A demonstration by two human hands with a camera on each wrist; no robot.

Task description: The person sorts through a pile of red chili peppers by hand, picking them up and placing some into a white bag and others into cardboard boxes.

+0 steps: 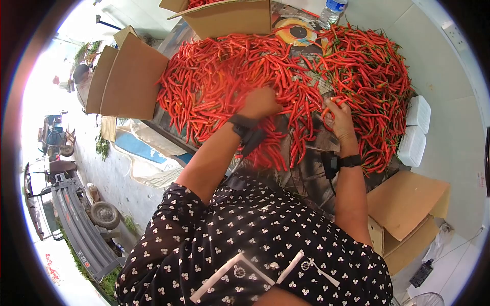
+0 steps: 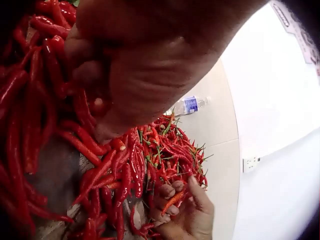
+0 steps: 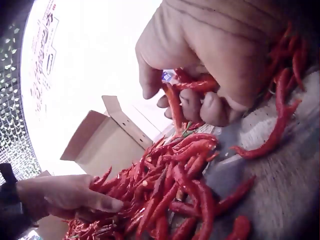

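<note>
My left hand (image 1: 259, 104) is low over the left heap of red chillies (image 1: 189, 94), palm down. In the left wrist view its fingers curl in among the chillies, and a chilli end (image 2: 98, 103) shows between fingers and thumb. Where the two heaps meet, my right hand (image 1: 341, 121) is raised with curled fingers. It grips a few chillies, best seen in the right wrist view: one orange-red chilli (image 3: 173, 107) sticks out between thumb and fingers. Green-stemmed chillies (image 1: 375, 71) make up the heap at the right.
Cardboard boxes stand at the back (image 1: 229, 19), the left (image 1: 130, 76) and the lower right (image 1: 408, 204). A water bottle (image 1: 331, 14) is at the back by the wall. White plastic containers (image 1: 411, 148) sit beside the right heap. A vehicle (image 1: 81, 224) is off to the left.
</note>
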